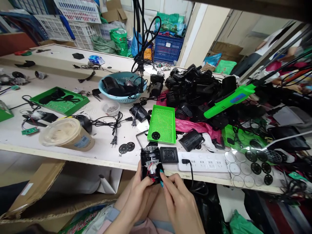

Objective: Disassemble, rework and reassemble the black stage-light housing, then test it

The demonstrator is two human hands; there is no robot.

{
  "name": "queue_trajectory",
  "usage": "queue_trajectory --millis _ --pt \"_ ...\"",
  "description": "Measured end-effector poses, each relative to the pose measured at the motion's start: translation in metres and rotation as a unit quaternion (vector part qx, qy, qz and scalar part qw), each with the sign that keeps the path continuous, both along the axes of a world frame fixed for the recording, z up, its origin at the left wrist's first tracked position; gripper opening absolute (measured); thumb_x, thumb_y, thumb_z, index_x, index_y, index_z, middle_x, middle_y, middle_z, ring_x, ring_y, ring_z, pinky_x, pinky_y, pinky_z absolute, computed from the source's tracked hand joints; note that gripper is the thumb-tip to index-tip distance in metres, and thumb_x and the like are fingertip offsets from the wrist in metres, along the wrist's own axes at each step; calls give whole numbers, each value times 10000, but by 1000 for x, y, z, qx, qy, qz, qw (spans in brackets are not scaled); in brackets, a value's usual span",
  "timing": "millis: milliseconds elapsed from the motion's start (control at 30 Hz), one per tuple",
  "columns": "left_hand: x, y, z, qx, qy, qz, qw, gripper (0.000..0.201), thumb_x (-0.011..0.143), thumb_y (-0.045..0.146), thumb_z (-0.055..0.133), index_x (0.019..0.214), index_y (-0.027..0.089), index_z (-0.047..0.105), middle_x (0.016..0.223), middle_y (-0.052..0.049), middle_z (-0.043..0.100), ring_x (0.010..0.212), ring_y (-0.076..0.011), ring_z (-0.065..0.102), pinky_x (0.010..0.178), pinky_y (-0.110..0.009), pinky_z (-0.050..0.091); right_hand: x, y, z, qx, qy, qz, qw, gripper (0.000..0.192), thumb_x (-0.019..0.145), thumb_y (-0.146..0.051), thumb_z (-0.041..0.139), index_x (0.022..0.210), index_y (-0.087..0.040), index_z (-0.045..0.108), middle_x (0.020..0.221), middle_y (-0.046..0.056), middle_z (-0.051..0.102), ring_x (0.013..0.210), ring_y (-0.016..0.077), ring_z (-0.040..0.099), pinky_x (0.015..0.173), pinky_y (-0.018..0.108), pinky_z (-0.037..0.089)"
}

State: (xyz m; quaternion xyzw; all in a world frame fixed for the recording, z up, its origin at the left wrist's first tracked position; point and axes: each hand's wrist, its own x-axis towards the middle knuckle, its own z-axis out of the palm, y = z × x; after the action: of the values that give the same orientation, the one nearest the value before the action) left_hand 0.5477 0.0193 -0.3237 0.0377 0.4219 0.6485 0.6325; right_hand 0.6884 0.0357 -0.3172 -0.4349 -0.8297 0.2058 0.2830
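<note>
My left hand [138,191] is closed around an opened black plastic housing [143,170], held just off the table's front edge. Inside the housing sit a small silvery motor [152,169] and red wires, and its far end has a clear round part. The fingers of my right hand [176,191] are bent and press together at the housing's right edge; whether they also pinch something small is hidden. Just beyond lie a square black part [169,155] and a green perforated tray [162,122] with a black slotted disc [155,135] in it.
A white power strip [202,161] with a plug lies at the front edge. A lidded drink cup [67,135] stands left, near a blue basket [122,97]. Black devices [195,84] are heaped at the back right, beside a bright green handle [229,101]. Cables hang overhead.
</note>
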Motion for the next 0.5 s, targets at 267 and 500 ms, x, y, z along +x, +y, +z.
queue_trajectory --millis 267,500 --pt "-2 4 -4 24 -18 11 999 824 686 86 707 1451 284 475 1184 -63 722 1071 -242 643 997 -354 469 0 -10 -18 -26 87 -58 994 328 981 -166 525 1285 -182 646 828 38 615 676 123 670 623 164 549" --pt "4 8 -5 0 28 22 999 913 654 184 850 1457 316 434 1268 -42 683 1159 -231 605 977 -282 456 -6 -7 -6 -1 112 -61 992 248 961 -140 507 984 -156 754 687 3 557 540 102 584 525 165 489"
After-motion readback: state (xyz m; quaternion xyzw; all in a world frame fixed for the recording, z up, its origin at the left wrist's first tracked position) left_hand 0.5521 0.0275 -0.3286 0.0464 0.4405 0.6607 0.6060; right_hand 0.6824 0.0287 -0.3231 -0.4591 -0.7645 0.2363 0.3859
